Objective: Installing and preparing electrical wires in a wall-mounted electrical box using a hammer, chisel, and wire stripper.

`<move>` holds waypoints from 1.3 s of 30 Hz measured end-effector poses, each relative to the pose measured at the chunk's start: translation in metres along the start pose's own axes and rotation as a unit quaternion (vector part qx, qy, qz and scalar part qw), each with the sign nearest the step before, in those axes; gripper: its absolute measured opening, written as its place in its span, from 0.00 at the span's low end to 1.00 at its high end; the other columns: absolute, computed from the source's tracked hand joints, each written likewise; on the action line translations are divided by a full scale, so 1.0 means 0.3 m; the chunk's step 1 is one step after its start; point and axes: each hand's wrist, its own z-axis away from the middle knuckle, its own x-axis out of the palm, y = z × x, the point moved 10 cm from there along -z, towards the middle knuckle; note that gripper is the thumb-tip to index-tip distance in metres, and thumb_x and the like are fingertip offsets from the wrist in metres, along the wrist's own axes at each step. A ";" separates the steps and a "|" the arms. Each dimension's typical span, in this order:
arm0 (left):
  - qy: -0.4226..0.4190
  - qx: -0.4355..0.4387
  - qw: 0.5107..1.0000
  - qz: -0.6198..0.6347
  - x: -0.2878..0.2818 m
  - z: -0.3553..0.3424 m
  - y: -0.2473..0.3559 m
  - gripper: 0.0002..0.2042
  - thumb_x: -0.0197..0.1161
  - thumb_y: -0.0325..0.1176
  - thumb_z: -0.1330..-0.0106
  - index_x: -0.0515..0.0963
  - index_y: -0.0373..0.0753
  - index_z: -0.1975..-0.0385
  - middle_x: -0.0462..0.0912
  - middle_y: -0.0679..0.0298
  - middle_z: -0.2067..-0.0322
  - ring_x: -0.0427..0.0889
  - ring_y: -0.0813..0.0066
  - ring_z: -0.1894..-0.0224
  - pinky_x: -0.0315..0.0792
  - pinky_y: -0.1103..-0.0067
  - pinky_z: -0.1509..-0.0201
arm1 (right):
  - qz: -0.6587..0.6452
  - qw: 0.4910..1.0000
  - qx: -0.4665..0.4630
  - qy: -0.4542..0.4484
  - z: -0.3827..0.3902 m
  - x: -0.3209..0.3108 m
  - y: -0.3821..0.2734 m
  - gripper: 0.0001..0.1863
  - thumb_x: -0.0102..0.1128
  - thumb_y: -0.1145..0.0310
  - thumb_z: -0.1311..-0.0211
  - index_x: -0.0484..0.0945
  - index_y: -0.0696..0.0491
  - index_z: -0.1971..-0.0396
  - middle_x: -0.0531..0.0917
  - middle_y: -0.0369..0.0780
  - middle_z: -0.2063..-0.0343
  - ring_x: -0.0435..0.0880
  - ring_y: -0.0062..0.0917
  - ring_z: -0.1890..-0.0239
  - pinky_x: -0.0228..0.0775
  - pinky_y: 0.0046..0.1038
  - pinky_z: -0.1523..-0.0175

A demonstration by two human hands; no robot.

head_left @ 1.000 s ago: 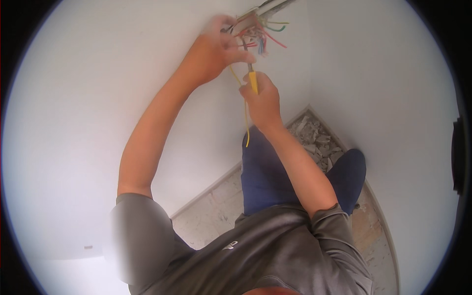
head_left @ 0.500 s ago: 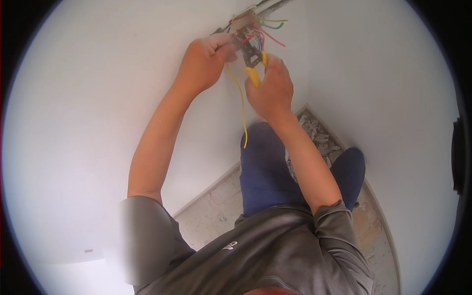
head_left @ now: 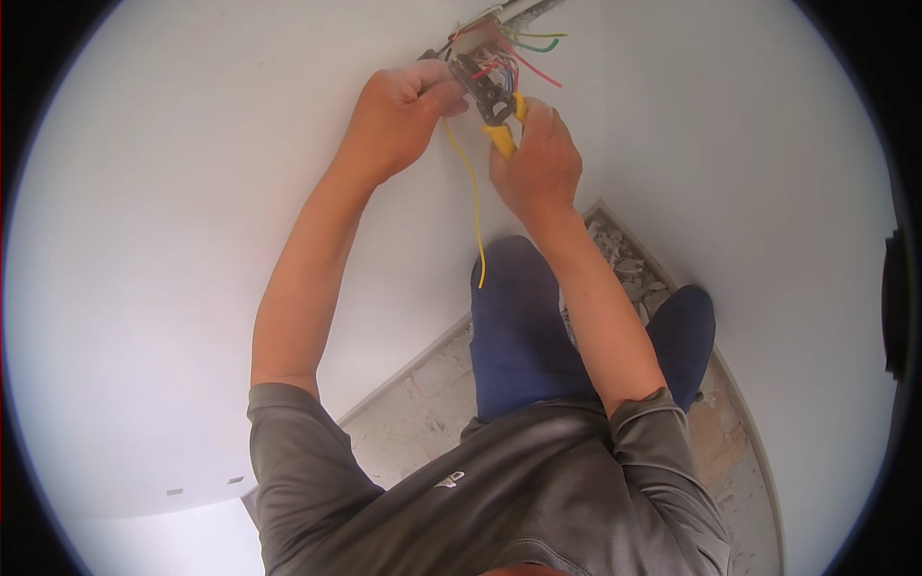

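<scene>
My right hand grips a wire stripper by its yellow handles; the black jaws point up and left toward the wall opening. Beside those jaws, my left hand is closed in a pinch at the upper end of a yellow wire, and the rest of the wire dangles below it toward my knee. The jaw tips sit close to my left fingertips, and I cannot tell whether they bite on a wire. Behind the tool, red and blue wires bunch together at a reddish wall box.
Green wires and a longer red wire stick out rightward from the box. White walls meet at a corner. Broken rubble lies on the floor between my legs.
My right hand and the wire stripper have shifted slightly to the right. My left hand has moved only a little and stays by the jaws, and the yellow wire still hangs there.
</scene>
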 end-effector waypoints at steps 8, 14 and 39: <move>-0.081 -0.002 0.991 -0.107 0.027 -0.002 0.040 0.11 0.60 0.35 0.28 0.81 0.33 0.57 0.84 0.64 0.69 0.82 0.78 0.63 0.75 0.79 0.54 | 0.040 0.999 -0.027 0.018 -0.002 0.005 0.020 0.22 0.71 0.69 0.49 0.73 0.54 0.54 0.82 0.43 0.69 0.84 0.41 0.68 0.77 0.38 0.65; -0.126 0.000 0.987 -0.098 0.052 -0.003 0.032 0.14 0.63 0.41 0.29 0.79 0.34 0.60 0.80 0.66 0.69 0.78 0.79 0.65 0.74 0.79 0.55 | -0.135 0.978 0.098 -0.125 0.027 0.037 0.009 0.13 0.64 0.68 0.42 0.76 0.55 0.58 0.82 0.47 0.71 0.83 0.41 0.70 0.75 0.35 0.63; -0.051 0.035 0.977 -0.204 0.051 -0.036 0.069 0.23 0.72 0.48 0.40 0.71 0.34 0.77 0.66 0.61 0.82 0.64 0.70 0.76 0.62 0.72 0.71 | -0.314 0.899 0.262 -0.155 0.100 0.090 0.055 0.14 0.58 0.67 0.42 0.75 0.60 0.59 0.82 0.48 0.71 0.82 0.39 0.66 0.72 0.37 0.58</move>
